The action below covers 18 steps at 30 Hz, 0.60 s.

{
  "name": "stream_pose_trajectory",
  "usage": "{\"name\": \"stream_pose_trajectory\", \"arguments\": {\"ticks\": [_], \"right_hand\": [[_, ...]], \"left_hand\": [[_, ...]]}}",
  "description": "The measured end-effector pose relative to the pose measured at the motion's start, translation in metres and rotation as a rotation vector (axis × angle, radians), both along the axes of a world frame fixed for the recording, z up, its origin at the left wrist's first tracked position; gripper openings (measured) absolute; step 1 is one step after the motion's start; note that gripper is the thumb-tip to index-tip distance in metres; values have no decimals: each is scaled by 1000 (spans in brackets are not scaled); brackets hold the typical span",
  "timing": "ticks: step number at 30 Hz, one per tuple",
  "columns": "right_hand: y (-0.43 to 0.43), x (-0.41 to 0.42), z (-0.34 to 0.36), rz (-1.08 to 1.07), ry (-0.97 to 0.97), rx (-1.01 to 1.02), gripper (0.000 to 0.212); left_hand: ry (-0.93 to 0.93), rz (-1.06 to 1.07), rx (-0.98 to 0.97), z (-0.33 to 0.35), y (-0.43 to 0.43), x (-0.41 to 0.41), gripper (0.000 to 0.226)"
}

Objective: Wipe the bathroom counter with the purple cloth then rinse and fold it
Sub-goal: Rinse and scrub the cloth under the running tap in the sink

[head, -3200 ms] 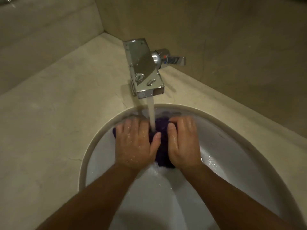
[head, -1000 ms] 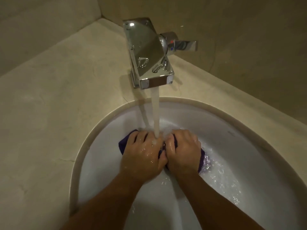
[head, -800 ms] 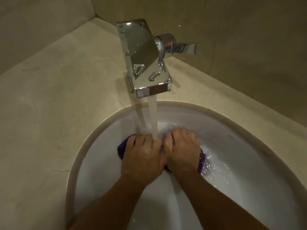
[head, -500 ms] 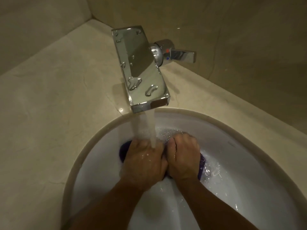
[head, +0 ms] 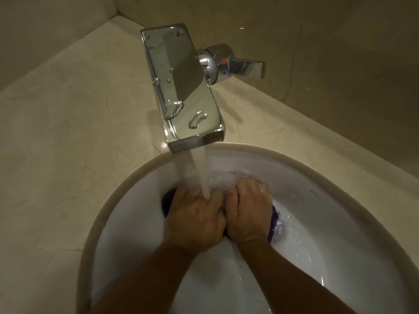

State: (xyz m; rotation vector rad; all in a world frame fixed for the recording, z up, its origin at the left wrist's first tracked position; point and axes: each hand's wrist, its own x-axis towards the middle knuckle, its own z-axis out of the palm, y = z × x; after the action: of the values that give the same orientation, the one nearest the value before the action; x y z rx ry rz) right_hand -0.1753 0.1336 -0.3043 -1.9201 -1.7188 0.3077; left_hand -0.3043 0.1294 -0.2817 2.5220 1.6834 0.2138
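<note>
Both hands are down in the white sink basin (head: pixel 340 200), side by side, inner edges touching.

Left hand (head: pixel 195 218): grip is closed, fingers curled down over the purple cloth (head: pixel 168 203). A dark edge of cloth shows just past the hand's left side.

Right hand (head: pixel 248 211): same, grip closed on the cloth, knuckles up. A strip of cloth sticks out along its right side, touching the basin wall.

The cloth is bunched under both palms, low in the basin toward the back wall. Most of it is hidden, so I can't tell its fold state.

The chrome box faucet (head: pixel 183 87) is running. The water stream (head: pixel 199 173) lands on the left hand's knuckles, right at the gap between the 2 hands. There's foam and splash just behind the fingers, and more splash beside the right hand.

The lever handle (head: pixel 246 68) points right, with 1 red and 1 blue dot on its hub. Droplets (head: pixel 173 107) sit on the faucet's top face.

The beige stone tabletop (head: pixel 68 132) wraps around the basin rim, and the faucet's base stands on it. The beige wall (head: pixel 340 41) runs behind and to the right. Both forearms enter from the bottom edge.
</note>
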Motion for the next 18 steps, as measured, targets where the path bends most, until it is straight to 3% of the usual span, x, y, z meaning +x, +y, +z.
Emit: {"name": "stream_pose_trajectory", "arguments": {"ticks": [9,13,18], "right_hand": [[2,-2,8,16,-15,-113,34],[3,-6,30,7,319,-120,37],[13,-23,84,-181,802,-40,31]], "left_hand": [[0,8,31,8,-2,-3,16],[-80,71,58,17,-6,-15,29],[-274,191,269,55,2,-28,36]]}}
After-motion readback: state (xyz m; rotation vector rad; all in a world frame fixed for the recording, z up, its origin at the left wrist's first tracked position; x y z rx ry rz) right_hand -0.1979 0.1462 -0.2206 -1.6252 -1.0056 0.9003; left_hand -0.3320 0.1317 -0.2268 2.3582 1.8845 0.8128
